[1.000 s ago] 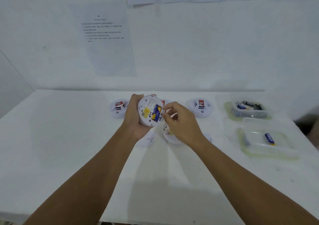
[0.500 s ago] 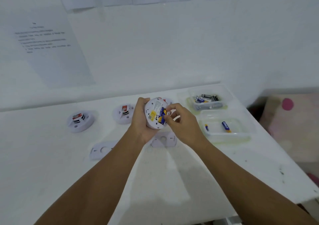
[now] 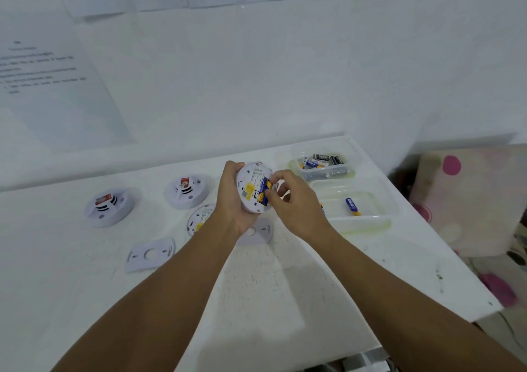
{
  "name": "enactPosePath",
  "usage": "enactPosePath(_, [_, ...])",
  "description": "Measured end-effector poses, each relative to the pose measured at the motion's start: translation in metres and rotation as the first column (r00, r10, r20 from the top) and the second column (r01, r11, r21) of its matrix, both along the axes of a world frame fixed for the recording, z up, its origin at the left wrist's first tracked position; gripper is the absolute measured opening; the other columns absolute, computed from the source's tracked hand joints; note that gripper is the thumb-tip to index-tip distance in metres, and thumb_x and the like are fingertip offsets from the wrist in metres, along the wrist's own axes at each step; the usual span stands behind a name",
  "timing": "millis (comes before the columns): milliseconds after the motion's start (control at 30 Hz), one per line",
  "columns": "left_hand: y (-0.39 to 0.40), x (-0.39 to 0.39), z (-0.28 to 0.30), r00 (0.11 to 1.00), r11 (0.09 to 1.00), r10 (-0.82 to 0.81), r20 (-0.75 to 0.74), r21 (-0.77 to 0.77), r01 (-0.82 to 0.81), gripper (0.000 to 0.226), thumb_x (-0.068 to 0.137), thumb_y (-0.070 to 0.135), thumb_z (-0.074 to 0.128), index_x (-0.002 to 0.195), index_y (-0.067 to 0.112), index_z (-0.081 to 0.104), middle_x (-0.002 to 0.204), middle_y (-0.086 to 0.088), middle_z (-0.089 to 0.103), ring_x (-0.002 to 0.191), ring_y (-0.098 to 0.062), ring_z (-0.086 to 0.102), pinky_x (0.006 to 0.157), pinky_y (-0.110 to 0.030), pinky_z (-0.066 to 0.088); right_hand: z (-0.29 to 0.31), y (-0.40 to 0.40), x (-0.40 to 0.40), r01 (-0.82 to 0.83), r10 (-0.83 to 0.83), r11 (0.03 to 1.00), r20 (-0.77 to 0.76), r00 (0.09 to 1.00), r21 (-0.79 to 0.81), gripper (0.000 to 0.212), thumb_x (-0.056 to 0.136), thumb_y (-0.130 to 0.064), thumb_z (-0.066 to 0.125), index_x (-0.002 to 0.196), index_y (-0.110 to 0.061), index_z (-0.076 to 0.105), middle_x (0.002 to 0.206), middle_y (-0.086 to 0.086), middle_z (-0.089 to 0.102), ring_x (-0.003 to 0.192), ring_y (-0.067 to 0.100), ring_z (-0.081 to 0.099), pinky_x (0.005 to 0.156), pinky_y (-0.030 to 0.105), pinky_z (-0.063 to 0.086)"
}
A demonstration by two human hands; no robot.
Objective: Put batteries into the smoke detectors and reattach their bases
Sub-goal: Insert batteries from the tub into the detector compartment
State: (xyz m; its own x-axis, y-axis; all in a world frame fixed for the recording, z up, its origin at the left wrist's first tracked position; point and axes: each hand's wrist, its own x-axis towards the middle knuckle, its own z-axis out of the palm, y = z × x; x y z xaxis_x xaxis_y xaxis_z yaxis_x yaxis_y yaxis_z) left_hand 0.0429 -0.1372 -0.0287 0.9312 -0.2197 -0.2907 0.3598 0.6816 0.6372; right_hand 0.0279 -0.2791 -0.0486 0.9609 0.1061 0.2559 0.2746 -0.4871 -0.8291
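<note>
One black battery point(image 3: 321, 157) in the far clear tub point(image 3: 353, 159) reads "EVEREADY". The print on the wall sheets point(image 3: 48, 69), on the yellow label point(image 3: 248, 188) of the held smoke detector point(image 3: 251, 183) and on the blue battery point(image 3: 352, 205) is too blurred to read

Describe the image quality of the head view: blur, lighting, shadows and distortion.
Head view: soft, even, bluish light with no harsh glare; the printed sheets on the wall are too blurred to read; faint shadows of the arms fall on the table; wide-angle bending curves the table edge; the smoke detector in the left hand is fairly sharp.
</note>
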Motion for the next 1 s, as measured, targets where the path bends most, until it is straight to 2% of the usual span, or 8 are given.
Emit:
enactPosePath(167, [0.002, 0.0, -0.003, 1.0, 1.0, 0.011, -0.003, -0.005, -0.011, 0.032, 0.081, 0.038, 0.055, 0.095, 0.016, 0.072, 0.096, -0.006, 0.065, 0.079, -0.02, 0.058, 0.069, -0.03, 0.044, -0.003, 0.001, -0.001, -0.004, 0.003, 1.0, 0.014, 1.0, 0.01, 0.014, 0.097, -0.027, 0.066, 0.109, -0.027, 0.06, 0.091, -0.003, 0.059, 0.07, 0.006, 0.054, 0.062, 0.015, 0.037])
enactPosePath(300, [0.007, -0.002, -0.008, 1.0, 1.0, 0.004, -0.004, -0.009, -0.004, 0.03, 0.078, 0.038, 0.058, 0.091, 0.015, 0.071, 0.095, -0.006, 0.061, 0.079, -0.019, 0.056, 0.068, -0.031, 0.043, -0.005, 0.005, 0.0, -0.034, 0.034, 0.999, 0.003, 0.999, 0.026, 0.014, 0.096, -0.024, 0.066, 0.108, -0.026, 0.059, 0.088, -0.003, 0.06, 0.071, 0.007, 0.053, 0.064, 0.02, 0.04])
enactPosePath(400, [0.008, -0.001, -0.007, 1.0, 1.0, 0.015, -0.004, -0.006, -0.015, 0.034, 0.075, 0.039, 0.06, 0.095, 0.015, 0.074, 0.097, -0.007, 0.064, 0.082, -0.019, 0.057, 0.069, -0.031, 0.045, -0.003, 0.007, 0.0, -0.049, 0.049, 0.998, -0.001, 0.999, 0.041, 0.014, 0.097, -0.024, 0.064, 0.109, -0.027, 0.057, 0.088, -0.003, 0.062, 0.07, 0.007, 0.055, 0.063, 0.018, 0.043])
enactPosePath(600, [0.014, 0.0, -0.002, 1.0, 0.999, 0.027, -0.011, -0.023, -0.027, 0.034, 0.087, 0.038, 0.05, 0.096, 0.015, 0.073, 0.097, -0.006, 0.067, 0.08, -0.019, 0.059, 0.067, -0.029, 0.049, 0.002, 0.013, 0.002, -0.07, 0.071, 0.995, 0.0, 0.998, 0.065, 0.014, 0.099, -0.024, 0.062, 0.11, -0.026, 0.054, 0.087, -0.001, 0.064, 0.076, 0.012, 0.062, 0.063, 0.024, 0.047])
enactPosePath(767, [0.017, 0.003, 0.002, 1.0, 1.0, 0.026, 0.009, -0.004, -0.026, 0.033, 0.088, 0.038, 0.05, 0.093, 0.014, 0.073, 0.096, -0.008, 0.066, 0.082, -0.022, 0.061, 0.075, -0.033, 0.047, -0.004, 0.021, -0.003, -0.021, 0.013, 0.991, 0.062, 0.998, 0.132, 0.026, 0.098, -0.021, 0.063, 0.123, -0.024, 0.058, 0.087, -0.006, 0.059, 0.074, 0.012, 0.059, 0.065, 0.022, 0.044])
enactPosePath(900, [0.019, 0.005, 0.001, 0.999, 1.0, 0.03, 0.017, 0.001, -0.03, 0.032, 0.087, 0.037, 0.051, 0.092, 0.014, 0.072, 0.098, -0.007, 0.067, 0.083, -0.021, 0.062, 0.072, -0.031, 0.047, -0.004, 0.024, -0.005, -0.003, -0.008, 0.989, 0.071, 0.997, 0.147, 0.018, 0.096, -0.021, 0.066, 0.112, -0.02, 0.058, 0.093, -0.004, 0.059, 0.075, 0.012, 0.058, 0.066, 0.023, 0.044])
enactPosePath(1000, [0.019, 0.005, 0.0, 0.999, 1.0, 0.025, 0.022, -0.014, -0.024, 0.029, 0.081, 0.035, 0.056, 0.092, 0.014, 0.072, 0.099, -0.008, 0.069, 0.085, -0.023, 0.062, 0.081, -0.035, 0.046, 0.0, 0.025, -0.004, 0.028, -0.039, 0.98, 0.051, 0.998, 0.199, 0.019, 0.094, -0.022, 0.068, 0.108, -0.023, 0.055, 0.103, -0.003, 0.061, 0.076, 0.008, 0.06, 0.065, 0.017, 0.044])
